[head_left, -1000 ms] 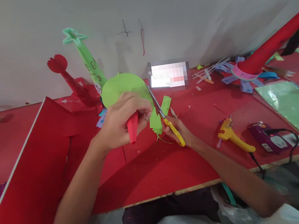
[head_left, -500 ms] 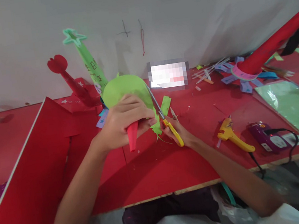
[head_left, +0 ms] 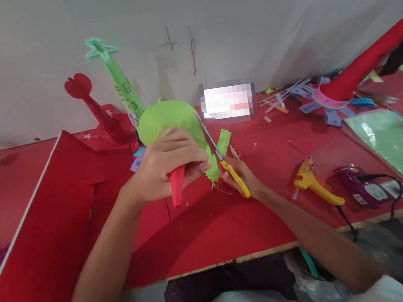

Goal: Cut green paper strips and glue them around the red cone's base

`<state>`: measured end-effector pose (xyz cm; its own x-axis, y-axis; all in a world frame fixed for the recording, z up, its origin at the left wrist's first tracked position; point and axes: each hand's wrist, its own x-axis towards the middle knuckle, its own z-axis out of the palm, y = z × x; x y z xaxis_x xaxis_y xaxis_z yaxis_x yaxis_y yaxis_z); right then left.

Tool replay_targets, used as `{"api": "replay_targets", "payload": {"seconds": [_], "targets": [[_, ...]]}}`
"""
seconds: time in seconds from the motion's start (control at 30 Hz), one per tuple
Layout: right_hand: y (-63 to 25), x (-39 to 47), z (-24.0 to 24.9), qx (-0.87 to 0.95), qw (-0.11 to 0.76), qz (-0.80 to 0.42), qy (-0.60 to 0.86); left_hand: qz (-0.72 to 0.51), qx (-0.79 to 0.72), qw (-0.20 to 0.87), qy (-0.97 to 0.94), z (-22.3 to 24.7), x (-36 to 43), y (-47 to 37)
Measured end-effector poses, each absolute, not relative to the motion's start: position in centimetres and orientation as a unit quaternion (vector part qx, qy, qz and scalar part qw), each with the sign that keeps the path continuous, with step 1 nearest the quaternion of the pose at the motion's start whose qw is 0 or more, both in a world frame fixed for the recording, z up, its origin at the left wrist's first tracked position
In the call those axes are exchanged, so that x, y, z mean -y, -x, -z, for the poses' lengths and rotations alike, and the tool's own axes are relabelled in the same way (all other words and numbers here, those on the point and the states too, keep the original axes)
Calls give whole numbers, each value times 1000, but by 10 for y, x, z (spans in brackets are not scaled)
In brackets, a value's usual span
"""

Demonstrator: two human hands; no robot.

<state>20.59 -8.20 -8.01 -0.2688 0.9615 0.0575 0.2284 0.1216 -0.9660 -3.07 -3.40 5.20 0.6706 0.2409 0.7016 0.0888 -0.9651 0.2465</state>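
My left hand [head_left: 171, 162] is closed around a red paper cone [head_left: 178, 186], whose narrow end sticks out below the fingers. Above the knuckles spreads a rounded light-green paper piece [head_left: 166, 116]; how it joins the cone is hidden by the hand. In my right hand [head_left: 240, 173] is a pair of scissors [head_left: 233, 176] with yellow handles. The blades point up and left and lie along the green paper's right edge. Green paper scraps [head_left: 225, 142] lie on the table beneath and beside the blades.
A yellow glue gun [head_left: 315, 185] and a purple power box [head_left: 364, 185] lie at the right. Behind stand a green star-topped tube [head_left: 123, 87] and a red heart-topped tube [head_left: 96, 108]. A large red board [head_left: 40, 228] leans at left. A pixelated bright patch covers the back middle.
The scissors have shifted very slightly against the green paper's right edge. The tip of the red cone has swung a little to the left. Both hands keep their hold.
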Motion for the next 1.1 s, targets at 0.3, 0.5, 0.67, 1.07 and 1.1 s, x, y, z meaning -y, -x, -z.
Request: {"api": "replay_targets", "payload": {"seconds": [0.3, 0.5, 0.67, 1.07, 1.1], "targets": [[-202, 82, 94, 604, 431, -481, 466, -464, -103, 72, -877, -51, 32, 23], [-195, 83, 98, 573, 462, -489, 468, -583, -226, 139, -768, -37, 52, 1], [-190, 85, 96, 570, 454, -522, 443, -654, -204, 132, -717, -29, 57, -7], [-189, 80, 113, 555, 473, -510, 457, -589, -154, 101, -786, -26, 47, -3], [-190, 81, 112, 557, 469, -508, 460, -589, -155, 98, -787, -26, 47, -2]]}}
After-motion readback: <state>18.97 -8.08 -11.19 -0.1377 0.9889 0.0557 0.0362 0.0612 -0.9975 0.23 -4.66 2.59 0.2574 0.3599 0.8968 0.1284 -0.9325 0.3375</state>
